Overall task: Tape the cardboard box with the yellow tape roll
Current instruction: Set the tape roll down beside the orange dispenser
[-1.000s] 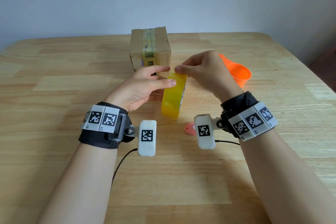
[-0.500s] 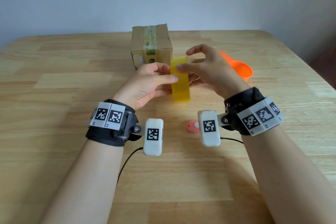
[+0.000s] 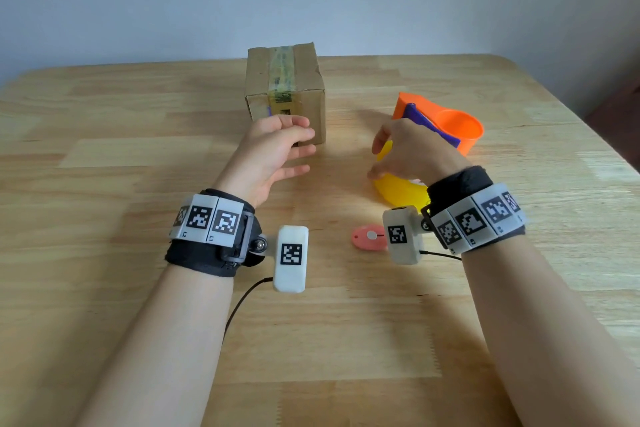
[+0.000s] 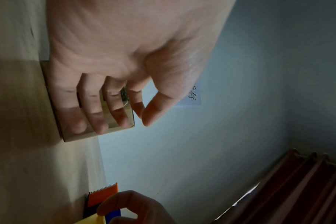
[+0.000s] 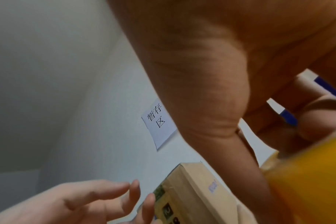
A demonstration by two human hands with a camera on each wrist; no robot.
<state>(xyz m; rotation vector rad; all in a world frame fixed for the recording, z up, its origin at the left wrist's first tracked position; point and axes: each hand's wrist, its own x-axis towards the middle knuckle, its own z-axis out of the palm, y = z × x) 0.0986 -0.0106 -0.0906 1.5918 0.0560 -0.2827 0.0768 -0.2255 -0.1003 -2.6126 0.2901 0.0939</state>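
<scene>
The cardboard box (image 3: pixel 287 80) stands at the back middle of the table, with an old tape strip over its top. My left hand (image 3: pixel 298 146) hovers just in front of the box with its fingers spread and straight, holding nothing. In the left wrist view its fingers (image 4: pixel 105 113) lie across the box face (image 4: pixel 73 136). My right hand (image 3: pixel 408 152) is to the right, curled down over the yellow tape roll (image 3: pixel 398 192), which is low at the table. The right wrist view shows a finger (image 5: pixel 326 121) bent onto the roll (image 5: pixel 307 174).
An orange tape dispenser (image 3: pixel 446 125) with a blue part sits just behind my right hand. A small pink oval object (image 3: pixel 369 237) lies near my right wrist. The wooden table (image 3: pixel 104 166) stretches wide to the left, and a wall stands behind it.
My left hand has let go of the tape roll and opened near the box. My right hand has carried the roll right and down toward the table.
</scene>
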